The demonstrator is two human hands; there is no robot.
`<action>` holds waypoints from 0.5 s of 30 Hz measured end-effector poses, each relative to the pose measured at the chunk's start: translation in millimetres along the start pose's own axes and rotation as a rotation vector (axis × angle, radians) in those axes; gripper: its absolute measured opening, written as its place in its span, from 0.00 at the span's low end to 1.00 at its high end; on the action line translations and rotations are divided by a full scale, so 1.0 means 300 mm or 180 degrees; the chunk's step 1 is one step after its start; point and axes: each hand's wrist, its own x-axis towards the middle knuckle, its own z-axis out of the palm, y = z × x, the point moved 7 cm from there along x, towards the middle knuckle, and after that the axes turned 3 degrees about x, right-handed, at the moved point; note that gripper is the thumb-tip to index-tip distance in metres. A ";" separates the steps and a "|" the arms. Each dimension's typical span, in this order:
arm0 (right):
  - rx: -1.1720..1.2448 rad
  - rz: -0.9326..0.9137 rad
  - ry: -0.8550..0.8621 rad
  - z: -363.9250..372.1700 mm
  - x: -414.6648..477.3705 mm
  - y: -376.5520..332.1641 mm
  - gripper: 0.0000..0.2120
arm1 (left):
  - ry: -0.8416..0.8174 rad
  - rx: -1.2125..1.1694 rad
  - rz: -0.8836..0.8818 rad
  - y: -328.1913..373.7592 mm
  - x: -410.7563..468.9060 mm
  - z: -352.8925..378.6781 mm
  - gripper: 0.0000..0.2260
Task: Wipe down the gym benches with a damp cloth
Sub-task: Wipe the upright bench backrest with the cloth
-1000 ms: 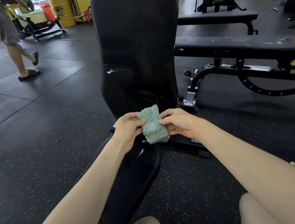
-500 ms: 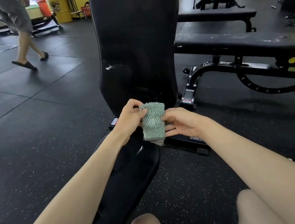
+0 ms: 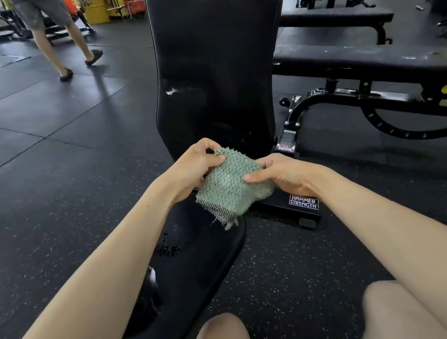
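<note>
A left hand and right hand grip a folded green cloth in curled fingers, above the seat of an upright bench. The cloth touches no pad, so wiping here looks not yet begun. Two flat benches wait just beyond.

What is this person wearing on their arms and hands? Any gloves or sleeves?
Nothing that shows. The left hand and right hand are bare, with no gloves, rings or bands in view. The left forearm and right forearm are bare too, right up to the picture's edge: no sleeves, no watch and no wrist straps.
</note>
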 end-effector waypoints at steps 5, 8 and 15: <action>0.0292 0.0167 0.0040 -0.006 0.000 -0.002 0.09 | 0.0173 -0.0615 -0.0045 -0.018 0.011 0.007 0.05; 0.0654 0.0079 0.0204 -0.016 0.000 -0.010 0.14 | 0.0271 -0.1028 -0.0380 -0.078 0.003 0.009 0.14; 0.0808 0.0040 0.0395 -0.025 -0.010 0.000 0.14 | -0.0489 -0.1713 -0.0760 -0.212 -0.054 0.149 0.30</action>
